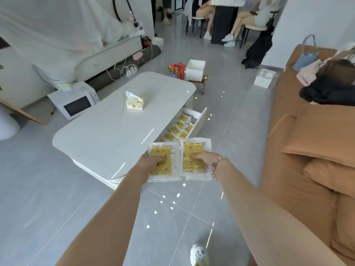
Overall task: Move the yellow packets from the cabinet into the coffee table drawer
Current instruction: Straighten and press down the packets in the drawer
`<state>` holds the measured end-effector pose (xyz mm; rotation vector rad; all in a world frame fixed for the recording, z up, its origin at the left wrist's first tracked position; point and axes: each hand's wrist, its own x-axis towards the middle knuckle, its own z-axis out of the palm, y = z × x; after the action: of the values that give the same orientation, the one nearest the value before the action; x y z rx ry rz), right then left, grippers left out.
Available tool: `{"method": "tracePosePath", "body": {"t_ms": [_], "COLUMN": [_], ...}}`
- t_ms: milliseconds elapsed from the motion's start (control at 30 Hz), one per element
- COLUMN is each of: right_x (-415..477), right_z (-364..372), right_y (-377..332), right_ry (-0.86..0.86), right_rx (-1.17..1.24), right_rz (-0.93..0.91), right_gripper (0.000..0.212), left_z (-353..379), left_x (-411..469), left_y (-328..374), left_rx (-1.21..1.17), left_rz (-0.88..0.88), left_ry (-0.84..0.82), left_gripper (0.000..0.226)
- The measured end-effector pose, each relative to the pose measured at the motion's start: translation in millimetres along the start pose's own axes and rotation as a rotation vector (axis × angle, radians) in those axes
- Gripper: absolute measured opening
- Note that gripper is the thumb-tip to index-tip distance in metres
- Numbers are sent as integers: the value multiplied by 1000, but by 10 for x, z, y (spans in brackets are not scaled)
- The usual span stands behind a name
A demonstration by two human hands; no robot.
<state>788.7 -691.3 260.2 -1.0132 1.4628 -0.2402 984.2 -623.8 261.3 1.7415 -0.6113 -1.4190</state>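
- Our arms [115,217] reach out: left hand [152,163] grips one yellow packet [161,170], right hand [201,158] grips another packet [193,149].
- Many packets [180,127] lie in the open drawer [200,120] already; we think these two go next.

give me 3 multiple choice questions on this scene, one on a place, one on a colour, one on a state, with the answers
1. Where does the tissue box stand?
A on a shelf; B on the coffee table top; C on a windowsill.
2. What colour is the sofa?
A green; B black; C orange-brown.
3. How is the drawer?
A open, yellow packets inside; B shut; C open, empty.

Answers: 1 B, it sits on the white top. 2 C, its seat and cushions are orange-brown. 3 A, it is pulled out and packets lie in rows inside.
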Motion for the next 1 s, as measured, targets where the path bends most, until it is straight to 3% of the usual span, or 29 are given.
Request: {"method": "tracePosePath", "body": {"t_ms": [67, 200, 367, 733, 1000], "right_x": [144, 602, 969, 1816, 2326], "right_z": [-144, -432, -880, -1477, -1816], "right_y": [-149, -355, -538, -836, -1157], "right_ry": [-20, -23, -24, -62, 18], "right_rx": [45, 77, 68, 34, 80], "right_rz": [6, 2, 23, 2, 22], "right_gripper": [67, 73, 54, 66, 67], "left_z": [143, 425, 807, 1361, 1689], "left_x": [216, 664, 1097, 1817, 2496], "left_y": [191, 552, 825, 1411, 1779], "left_rx": [22, 50, 79, 115, 138], "left_rz": [1, -4, -36, -61, -54], "left_ry": [-1, -17, -21, -53, -140], "left_gripper": [23, 21, 11, 11, 10]}}
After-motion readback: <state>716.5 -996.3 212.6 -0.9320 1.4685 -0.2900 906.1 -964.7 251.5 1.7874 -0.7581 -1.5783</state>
